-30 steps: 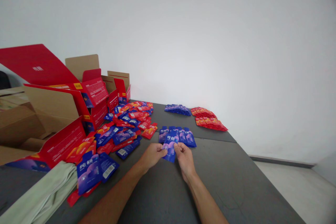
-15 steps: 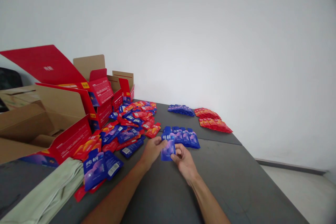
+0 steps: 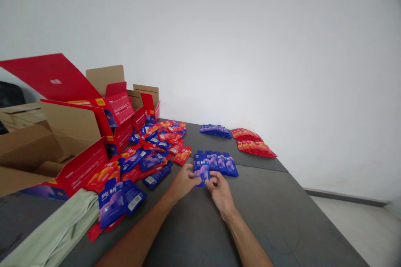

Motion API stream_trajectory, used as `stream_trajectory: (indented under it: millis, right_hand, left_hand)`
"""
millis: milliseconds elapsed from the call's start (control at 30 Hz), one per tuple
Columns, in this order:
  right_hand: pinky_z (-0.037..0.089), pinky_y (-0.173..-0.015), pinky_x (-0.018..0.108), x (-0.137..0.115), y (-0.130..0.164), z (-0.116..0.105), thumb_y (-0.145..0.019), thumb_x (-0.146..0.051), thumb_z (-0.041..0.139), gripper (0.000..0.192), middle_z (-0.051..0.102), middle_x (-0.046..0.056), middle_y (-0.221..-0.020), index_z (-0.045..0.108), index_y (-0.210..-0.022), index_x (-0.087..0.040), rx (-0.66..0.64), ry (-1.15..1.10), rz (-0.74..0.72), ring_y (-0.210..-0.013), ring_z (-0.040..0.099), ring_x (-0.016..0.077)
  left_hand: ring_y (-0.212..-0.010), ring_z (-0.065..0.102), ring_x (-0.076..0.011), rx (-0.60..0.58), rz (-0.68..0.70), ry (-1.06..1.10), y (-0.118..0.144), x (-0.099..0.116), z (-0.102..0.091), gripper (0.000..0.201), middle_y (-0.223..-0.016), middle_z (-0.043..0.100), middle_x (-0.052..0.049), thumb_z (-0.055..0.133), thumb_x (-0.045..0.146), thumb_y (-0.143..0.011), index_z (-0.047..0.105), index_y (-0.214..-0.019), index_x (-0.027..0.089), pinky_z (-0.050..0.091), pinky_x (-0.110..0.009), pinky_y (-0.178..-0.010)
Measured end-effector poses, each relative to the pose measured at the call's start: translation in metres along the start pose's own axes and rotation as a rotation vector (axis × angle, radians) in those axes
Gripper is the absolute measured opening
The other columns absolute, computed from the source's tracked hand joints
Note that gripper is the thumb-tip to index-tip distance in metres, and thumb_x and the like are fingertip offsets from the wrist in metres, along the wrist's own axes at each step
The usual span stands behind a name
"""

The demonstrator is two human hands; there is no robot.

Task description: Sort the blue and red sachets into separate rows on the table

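Note:
Both my hands pinch one blue sachet (image 3: pixel 201 168) with white lettering and a purple picture. My left hand (image 3: pixel 184 181) grips its left edge, thumb in front. My right hand (image 3: pixel 218 190) has closed on the lower right corner. The sachet is at the left end of a row of overlapping blue sachets (image 3: pixel 222 163) that lie face up on the dark table; whether it rests fully on them I cannot tell. Left of my hands spreads a loose heap of red and blue sachets (image 3: pixel 153 160).
Open red cartons (image 3: pixel 84 164) stand along the left. A pale green cloth (image 3: pixel 59 229) lies at the front left. Farther back are a blue stack of sachets (image 3: pixel 215 131) and red stacks (image 3: pixel 255 148). A white wall (image 3: pixel 238 50) rises behind the dark table (image 3: pixel 282 208).
The held sachet has shifted slightly to the right and lies flatter against the left end of the blue row. Both hands keep hold of it.

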State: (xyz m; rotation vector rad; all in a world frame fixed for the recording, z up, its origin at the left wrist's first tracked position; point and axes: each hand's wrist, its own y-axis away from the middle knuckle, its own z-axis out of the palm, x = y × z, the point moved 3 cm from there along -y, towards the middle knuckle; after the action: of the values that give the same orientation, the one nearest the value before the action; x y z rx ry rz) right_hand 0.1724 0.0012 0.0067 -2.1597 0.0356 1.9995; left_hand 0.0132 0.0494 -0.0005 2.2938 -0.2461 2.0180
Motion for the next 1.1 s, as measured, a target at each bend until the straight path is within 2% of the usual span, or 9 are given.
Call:
stream_trajectory:
  millis: [67,167,233,300,467,600,667,967,1100]
  right_hand:
    - [0.037,-0.054,0.024,0.003,-0.003,-0.003,-0.075,-0.050,0.067,0.048,0.051,-0.006,-0.061,0.057,-0.109,-0.016,0.054,0.028,0.004,-0.055,0.045,0.0115]
    - [0.044,-0.061,0.027,0.005,-0.008,-0.005,-0.081,-0.051,0.060,0.052,0.059,-0.002,-0.066,0.057,-0.118,-0.014,0.079,0.129,-0.034,-0.060,0.052,0.0150]
    - [0.047,-0.072,0.032,0.005,-0.011,-0.008,-0.085,-0.049,0.054,0.051,0.065,0.003,-0.077,0.058,-0.121,-0.014,0.106,0.262,-0.097,-0.073,0.058,0.0191]
    - [0.046,-0.087,0.037,0.005,-0.014,-0.013,-0.088,-0.045,0.050,0.047,0.069,0.009,-0.094,0.060,-0.122,-0.014,0.154,0.430,-0.194,-0.092,0.059,0.0237]
    - [0.033,-0.105,0.048,0.006,-0.023,-0.031,-0.089,-0.029,0.044,0.044,0.057,0.014,-0.130,0.059,-0.128,-0.016,0.302,0.860,-0.345,-0.124,0.044,0.0295]
    - [0.015,-0.111,0.058,0.013,-0.026,-0.040,-0.089,-0.024,0.043,0.051,0.037,0.008,-0.151,0.049,-0.139,-0.025,0.355,1.101,-0.281,-0.142,0.020,0.0326]
    - [0.011,-0.110,0.063,0.019,-0.026,-0.042,-0.089,-0.025,0.043,0.053,0.031,0.006,-0.154,0.046,-0.142,-0.029,0.336,1.154,-0.244,-0.144,0.014,0.0343]
    - [0.011,-0.105,0.072,0.035,-0.029,-0.046,-0.089,-0.026,0.044,0.057,0.025,0.006,-0.157,0.040,-0.145,-0.032,0.245,1.173,-0.118,-0.144,0.012,0.0398]
    - [0.012,-0.103,0.073,0.037,-0.030,-0.046,-0.089,-0.027,0.042,0.057,0.026,0.006,-0.157,0.037,-0.146,-0.033,0.224,1.161,-0.097,-0.144,0.013,0.0402]
  left_hand:
    - [-0.075,0.067,-0.0157,-0.073,0.049,0.026,0.005,0.001,0.009,0.081,-0.092,0.071,-0.004,0.071,0.014,-0.063,0.040,-0.138,0.017,0.050,-0.026,-0.068]
    - [-0.088,0.069,-0.0170,-0.128,0.142,0.093,0.006,0.005,0.017,0.069,-0.109,0.069,-0.008,0.062,0.009,-0.070,0.046,-0.135,0.019,0.053,-0.029,-0.078]
    - [-0.097,0.068,-0.0192,-0.094,0.154,0.135,-0.001,0.005,0.018,0.053,-0.115,0.069,-0.010,0.058,0.008,-0.072,0.058,-0.124,0.017,0.053,-0.032,-0.086]
    - [-0.103,0.067,-0.0210,-0.029,0.145,0.149,-0.014,0.001,0.017,0.048,-0.120,0.068,-0.011,0.059,0.006,-0.070,0.063,-0.117,0.015,0.053,-0.033,-0.090]
    - [-0.099,0.068,-0.0191,0.078,0.118,-0.023,-0.048,-0.008,0.018,0.051,-0.113,0.071,-0.010,0.058,0.001,-0.069,0.065,-0.118,0.014,0.053,-0.032,-0.090]
    - [-0.101,0.067,-0.0205,0.135,0.130,-0.207,-0.061,-0.002,0.026,0.049,-0.107,0.073,-0.009,0.059,0.002,-0.069,0.068,-0.115,0.015,0.051,-0.034,-0.092]
    - [-0.102,0.067,-0.0218,0.142,0.147,-0.277,-0.063,0.003,0.031,0.047,-0.106,0.073,-0.009,0.060,0.004,-0.069,0.069,-0.114,0.017,0.050,-0.035,-0.094]
    - [-0.108,0.060,-0.0219,0.140,0.201,-0.649,-0.059,0.002,0.039,0.043,-0.116,0.067,-0.014,0.056,0.015,-0.080,0.063,-0.123,0.015,0.041,-0.034,-0.098]
    - [-0.109,0.056,-0.0236,0.129,0.236,-0.819,-0.055,0.000,0.040,0.041,-0.113,0.065,-0.012,0.053,0.018,-0.083,0.064,-0.123,0.020,0.039,-0.035,-0.097]
